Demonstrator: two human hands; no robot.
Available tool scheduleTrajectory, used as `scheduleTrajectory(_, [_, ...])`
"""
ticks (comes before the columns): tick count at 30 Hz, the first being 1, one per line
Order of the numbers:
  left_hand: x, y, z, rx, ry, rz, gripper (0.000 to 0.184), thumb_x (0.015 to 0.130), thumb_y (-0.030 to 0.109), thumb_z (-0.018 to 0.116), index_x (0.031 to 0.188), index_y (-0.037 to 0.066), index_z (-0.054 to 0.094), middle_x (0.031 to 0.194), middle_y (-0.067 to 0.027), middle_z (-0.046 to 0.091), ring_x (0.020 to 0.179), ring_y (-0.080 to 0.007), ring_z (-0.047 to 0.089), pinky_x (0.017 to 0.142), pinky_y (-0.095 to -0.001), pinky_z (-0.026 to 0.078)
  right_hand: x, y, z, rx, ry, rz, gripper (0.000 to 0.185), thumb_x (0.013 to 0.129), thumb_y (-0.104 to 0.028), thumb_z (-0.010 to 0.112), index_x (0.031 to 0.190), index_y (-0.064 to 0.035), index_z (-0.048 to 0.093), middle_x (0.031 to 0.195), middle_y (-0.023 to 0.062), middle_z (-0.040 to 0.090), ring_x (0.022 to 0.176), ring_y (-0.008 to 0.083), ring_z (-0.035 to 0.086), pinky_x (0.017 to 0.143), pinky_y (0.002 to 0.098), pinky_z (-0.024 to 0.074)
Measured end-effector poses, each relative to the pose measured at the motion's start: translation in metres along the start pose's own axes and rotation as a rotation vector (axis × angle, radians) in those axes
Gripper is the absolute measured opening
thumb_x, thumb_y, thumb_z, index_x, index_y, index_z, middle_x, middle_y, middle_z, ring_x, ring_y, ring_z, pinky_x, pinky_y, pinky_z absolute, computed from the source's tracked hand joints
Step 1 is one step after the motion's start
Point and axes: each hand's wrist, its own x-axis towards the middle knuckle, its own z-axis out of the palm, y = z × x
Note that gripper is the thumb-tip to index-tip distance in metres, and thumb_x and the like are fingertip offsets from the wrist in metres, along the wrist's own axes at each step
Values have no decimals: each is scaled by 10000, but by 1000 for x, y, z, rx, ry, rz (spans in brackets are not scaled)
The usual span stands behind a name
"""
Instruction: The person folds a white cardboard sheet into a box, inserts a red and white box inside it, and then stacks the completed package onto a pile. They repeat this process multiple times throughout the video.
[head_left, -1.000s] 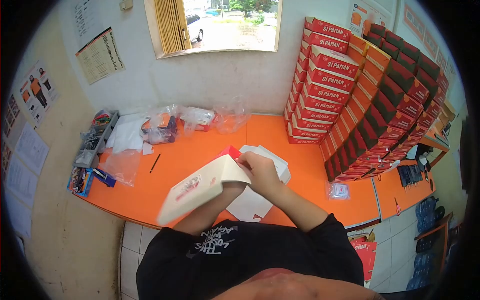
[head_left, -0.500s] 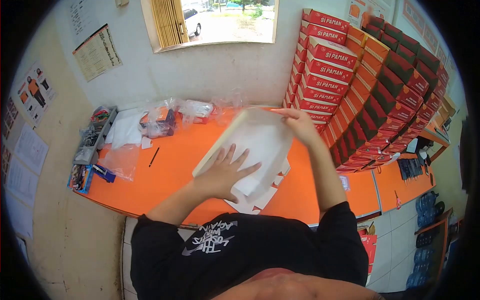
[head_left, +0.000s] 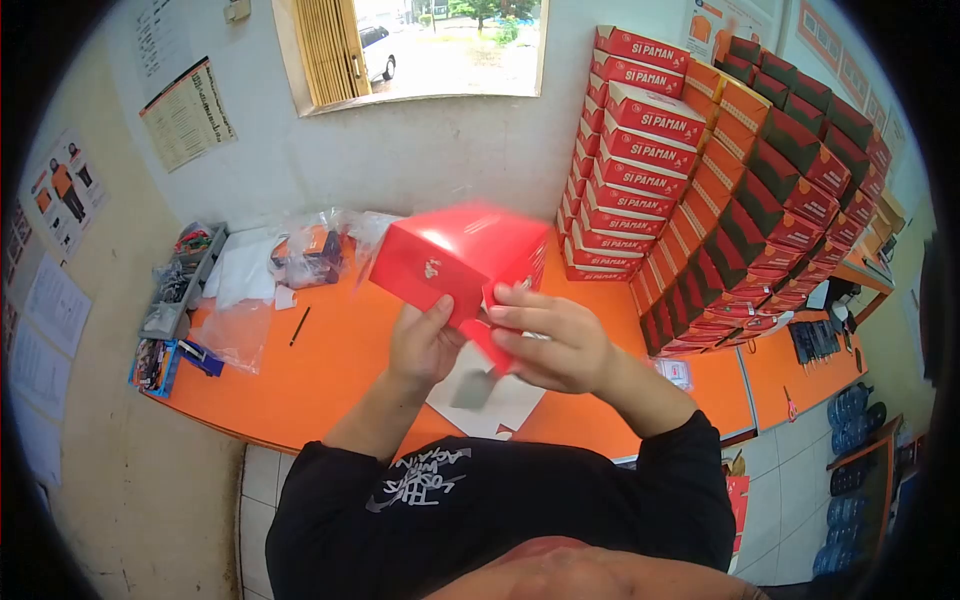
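Note:
A red cardboard box, partly folded and blurred by motion, is raised above the orange table with its glossy red outside showing. My left hand grips the near left panel, thumb on the outer face and the other fingers mostly hidden behind it. At the near right corner my right hand has its fingers closed round a red flap. Beneath both hands, pale flat cardboard with cut edges lies on the table, close to my body.
Tall stacks of red boxes stand at the right. On the left are a grey tray of small items, a blue box, plastic bags and a black pen. Scissors lie far right on the orange table.
The cardboard piece has turned from its white inner side to its red outside and been lifted. My left hand went from spread flat to gripping; my right came nearer, onto a flap.

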Motion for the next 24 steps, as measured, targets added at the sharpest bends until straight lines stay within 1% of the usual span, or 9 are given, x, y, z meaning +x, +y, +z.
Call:
scheduleTrajectory(2, [4, -11, -13, 323, -86, 228, 434, 901, 184, 484, 1279, 22, 346, 1174, -110, 509, 1111, -205, 494, 928, -338, 413, 3, -8, 4, 196, 317, 147, 280, 683, -100, 695, 924, 0, 596, 983, 134, 614, 893, 334, 608, 827, 380, 494])
scheduleTrajectory(5, [-16, -32, -29, 702, 184, 90, 352, 884, 147, 521, 1206, 28, 442, 1114, -88, 543, 1015, -169, 552, 839, -289, 466, 12, -2, 20, 24, 281, 241, 226, 683, -87, 693, 876, -5, 610, 958, 130, 623, 909, 299, 609, 802, 353, 499])
scheduleTrajectory(9, [-5, -12, -18, 956, 216, 220, 260, 830, 42, 562, 1088, 13, 546, 1012, -93, 597, 959, -182, 579, 814, -308, 459, -7, 11, 24, 49, 83, 143, 199, 665, -76, 706, 833, -12, 619, 927, 101, 627, 929, 275, 604, 780, 358, 501])
scheduleTrajectory(13, [1, -28, -10, 923, 247, 172, 163, 820, -7, 540, 979, -19, 572, 949, -90, 604, 877, -146, 586, 769, -279, 470, -5, 8, 30, -49, 180, 125, 170, 668, -68, 696, 819, -23, 631, 941, 88, 622, 931, 269, 603, 762, 349, 510])
scheduleTrajectory(14, [6, -25, -1, 702, 253, -13, 222, 814, 1, 536, 1034, -24, 536, 989, -100, 587, 934, -159, 570, 793, -299, 463, -8, 8, 38, -9, 255, 273, 166, 666, -68, 693, 817, -28, 637, 953, 89, 622, 931, 270, 603, 774, 343, 508])
scheduleTrajectory(17, [15, -33, 1, 264, 152, 47, 286, 819, -8, 513, 1103, -21, 487, 1011, -97, 577, 929, -150, 569, 786, -292, 471, -15, 18, 43, 42, 321, 481, 158, 683, -75, 676, 833, -32, 649, 978, 94, 614, 936, 277, 603, 820, 344, 491])
scheduleTrajectory(20, [7, -28, -10, 472, 90, -45, 294, 839, -22, 471, 1132, -12, 464, 1013, -83, 575, 902, -148, 575, 759, -279, 471, -26, 32, 29, 208, -74, 428, 165, 730, -69, 637, 887, -20, 644, 987, 88, 593, 961, 283, 582, 876, 381, 442])
scheduleTrajectory(23, [6, -47, -12, 712, 138, -129, 317, 802, 2, 518, 1116, -13, 482, 1013, -99, 578, 876, -168, 588, 727, -280, 465, -5, 7, 36, 152, 260, 550, 227, 713, -65, 640, 938, -31, 631, 973, 71, 596, 1003, 291, 536, 913, 392, 401])
scheduleTrajectory(24, [3, -57, -9, 977, 35, 100, 316, 780, 2, 522, 1094, -16, 491, 979, -108, 585, 824, -170, 596, 693, -273, 467, -1, 5, 42, 9, 271, 529, 232, 702, -82, 655, 929, -49, 620, 969, 66, 590, 1033, 287, 497, 892, 399, 395])
